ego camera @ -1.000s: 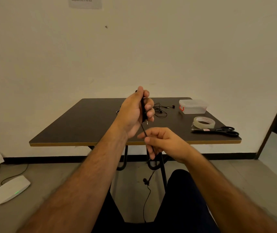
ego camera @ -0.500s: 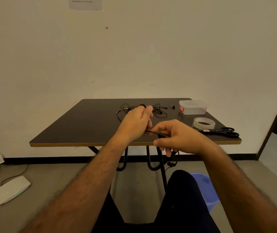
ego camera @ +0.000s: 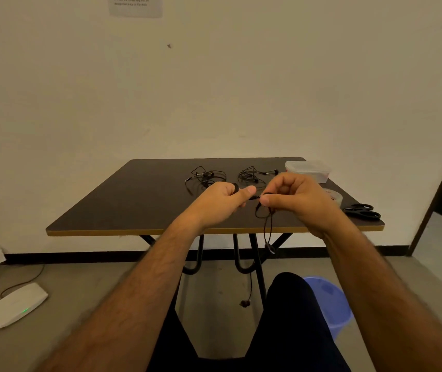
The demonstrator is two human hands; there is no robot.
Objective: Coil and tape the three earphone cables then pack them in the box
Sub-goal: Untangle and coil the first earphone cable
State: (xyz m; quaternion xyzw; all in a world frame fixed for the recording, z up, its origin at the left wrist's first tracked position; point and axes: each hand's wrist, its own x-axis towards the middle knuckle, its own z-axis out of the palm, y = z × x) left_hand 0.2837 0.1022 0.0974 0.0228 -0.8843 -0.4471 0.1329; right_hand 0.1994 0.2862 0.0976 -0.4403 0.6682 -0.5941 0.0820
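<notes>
**First cable in hand — coiling under way**

Nearest the camera, both hands worked one black earphone cable (ego camera: 264,210) above the front edge of the worktop (ego camera: 134,210). Left hand (ego camera: 221,201) closed around a gathered part of it; right hand (ego camera: 293,197) pinched the strand between thumb and forefinger. A loose tail hung below the worktop edge, earbud dangling near the floor. Judged: coil partly wound, not yet taped.

Farther back lay two tangled earphone cables (ego camera: 206,176), (ego camera: 252,176) — untouched. Count: three cables, none finished. At right, one pair of scissors (ego camera: 362,210), one tape roll (ego camera: 335,196) mostly hidden by the right hand. Farthest, one clear box (ego camera: 308,170), lid on, nothing packed that could be seen.
</notes>
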